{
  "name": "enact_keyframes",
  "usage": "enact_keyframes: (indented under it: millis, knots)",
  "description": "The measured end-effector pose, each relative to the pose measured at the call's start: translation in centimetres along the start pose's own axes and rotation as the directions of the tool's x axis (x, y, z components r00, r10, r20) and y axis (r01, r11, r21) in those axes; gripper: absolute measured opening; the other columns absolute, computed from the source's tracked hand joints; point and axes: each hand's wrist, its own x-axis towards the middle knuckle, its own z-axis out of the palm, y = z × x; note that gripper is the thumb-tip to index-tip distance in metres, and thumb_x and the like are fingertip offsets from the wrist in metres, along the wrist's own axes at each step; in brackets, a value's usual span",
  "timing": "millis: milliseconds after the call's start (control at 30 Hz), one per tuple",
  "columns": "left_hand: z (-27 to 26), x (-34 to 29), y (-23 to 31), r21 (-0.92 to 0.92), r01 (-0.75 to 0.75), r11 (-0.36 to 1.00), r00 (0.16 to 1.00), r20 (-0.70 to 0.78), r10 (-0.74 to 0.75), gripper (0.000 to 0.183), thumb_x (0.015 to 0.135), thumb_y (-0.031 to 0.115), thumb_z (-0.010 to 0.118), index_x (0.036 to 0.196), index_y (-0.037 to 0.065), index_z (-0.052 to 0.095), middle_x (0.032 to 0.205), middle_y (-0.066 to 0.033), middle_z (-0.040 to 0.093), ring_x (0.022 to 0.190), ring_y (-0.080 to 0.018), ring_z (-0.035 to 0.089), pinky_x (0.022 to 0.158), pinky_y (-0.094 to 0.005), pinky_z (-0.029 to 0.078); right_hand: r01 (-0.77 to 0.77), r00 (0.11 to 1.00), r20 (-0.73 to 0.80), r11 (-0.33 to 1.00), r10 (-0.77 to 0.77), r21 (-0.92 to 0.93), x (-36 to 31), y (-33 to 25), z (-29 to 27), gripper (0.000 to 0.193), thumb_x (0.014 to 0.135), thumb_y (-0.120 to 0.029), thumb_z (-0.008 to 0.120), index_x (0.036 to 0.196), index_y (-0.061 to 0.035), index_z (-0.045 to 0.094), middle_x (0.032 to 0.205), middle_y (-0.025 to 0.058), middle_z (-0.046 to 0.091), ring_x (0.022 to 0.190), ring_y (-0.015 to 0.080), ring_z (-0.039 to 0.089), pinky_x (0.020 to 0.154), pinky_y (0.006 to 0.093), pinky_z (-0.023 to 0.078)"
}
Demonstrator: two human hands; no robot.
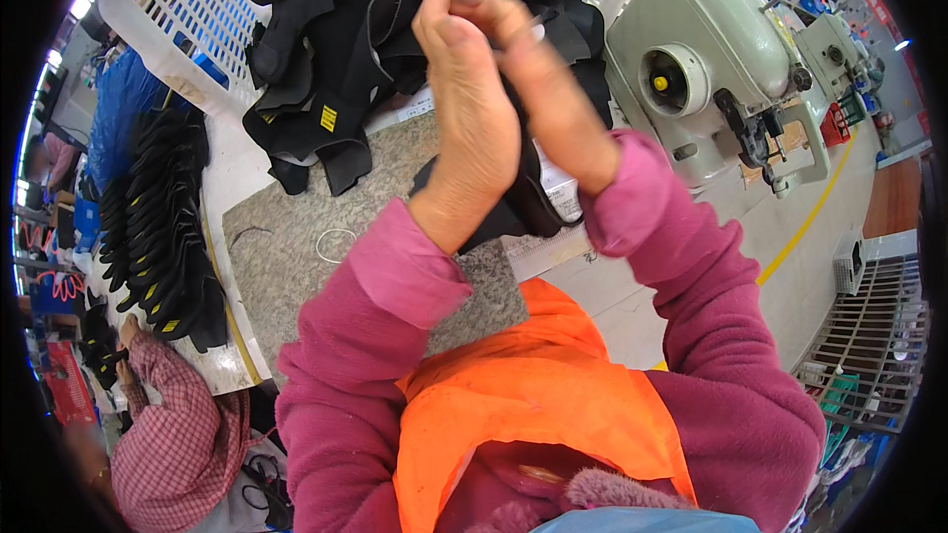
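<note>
My left hand [468, 118] and my right hand [553, 94] are raised in front of me, palms facing and fingers stretched out. Their fingertips come close together at the top; the right hand is slightly blurred. Nothing shows between them. Beneath and beyond them lies a heap of black fabric pieces [336, 54], one with a small yellow label [329, 118]. Another black piece [528, 205] is partly hidden under my wrists, next to a white printed label [563, 199]. A grey speckled slab [281, 227] lies on the table, with a thin white loop [336, 246] on it.
A white plastic basket [183, 25] stands behind the heap. To the right is a pale green industrial sewing machine [706, 49]. Stacked black pieces [163, 227] line the left edge, near another person in a checked top [183, 444]. A wire rack [869, 336] stands far right.
</note>
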Motion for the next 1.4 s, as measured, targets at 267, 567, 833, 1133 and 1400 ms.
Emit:
enact_keyframes:
  millis: [267, 567, 833, 1133, 1400]
  knots:
    - [-1.0, -3.1, -2.1, -0.032, 0.207, 0.978, 0.977, 0.051, -0.205, 0.083, 0.100, 0.064, 0.013, 0.153, 0.000, 0.011, 0.157, -0.0184, 0.019, 0.147, -0.0254, 0.018, 0.119, -0.0356, 0.016, 0.015, 0.983, -0.186, 0.991, 0.009, 0.130, -4.0, 3.6, 2.9, 0.067, 0.103, -0.045, 0.019, 0.150, 0.0022, 0.024, 0.155, 0.0174, 0.024, 0.146, 0.0291, 0.022, 0.119, 0.0384, 0.015]
    - [-4.0, -2.0, -4.6, -0.198, 0.543, 0.816, 0.838, 0.193, -0.511, 0.047, 0.105, 0.047, 0.036, 0.105, 0.005, 0.057, 0.090, -0.0048, 0.063, 0.082, -0.0140, 0.060, 0.075, -0.0281, 0.050, 0.201, 0.954, -0.126, 0.894, -0.271, -0.400, -2.8, -0.6, -2.5, 0.063, 0.099, -0.054, 0.036, 0.114, 0.0035, 0.058, 0.107, 0.0159, 0.058, 0.096, 0.0252, 0.057, 0.085, 0.0324, 0.045]
    - [-6.2, 1.3, -3.8, 0.197, -0.652, 0.732, 0.714, 0.483, 0.507, 0.037, 0.102, 0.038, 0.041, 0.097, 0.009, 0.064, 0.078, -0.0053, 0.058, 0.074, -0.0253, 0.056, 0.075, -0.0356, 0.040, 0.153, 0.986, 0.085, 0.597, -0.140, -0.788, -4.6, -4.4, -1.6, 0.026, 0.085, -0.027, 0.071, 0.089, -0.0028, 0.063, 0.071, 0.0096, 0.059, 0.064, 0.0290, 0.058, 0.058, 0.0383, 0.044]
    - [-6.3, 2.0, -6.2, 0.309, -0.567, 0.764, 0.810, 0.378, 0.448, 0.040, 0.100, 0.025, 0.050, 0.066, 0.005, 0.051, 0.059, -0.0059, 0.049, 0.054, -0.0257, 0.046, 0.059, -0.0350, 0.034, 0.134, 0.989, 0.077, 0.559, -0.123, -0.819, -6.3, -3.5, -1.0, 0.025, 0.082, -0.015, 0.074, 0.072, -0.0039, 0.055, 0.061, 0.0107, 0.053, 0.055, 0.0310, 0.055, 0.052, 0.0383, 0.042]
    - [-6.1, 3.4, -5.4, 0.260, -0.662, 0.703, 0.727, 0.454, 0.516, 0.031, 0.094, 0.022, 0.062, 0.066, 0.009, 0.057, 0.057, -0.0035, 0.052, 0.052, -0.0238, 0.049, 0.057, -0.0342, 0.034, 0.194, 0.965, 0.013, 0.679, -0.262, -0.708, -7.0, -2.1, -1.5, 0.018, 0.082, -0.005, 0.072, 0.075, 0.0002, 0.056, 0.061, 0.0087, 0.055, 0.054, 0.0296, 0.054, 0.054, 0.0363, 0.043]
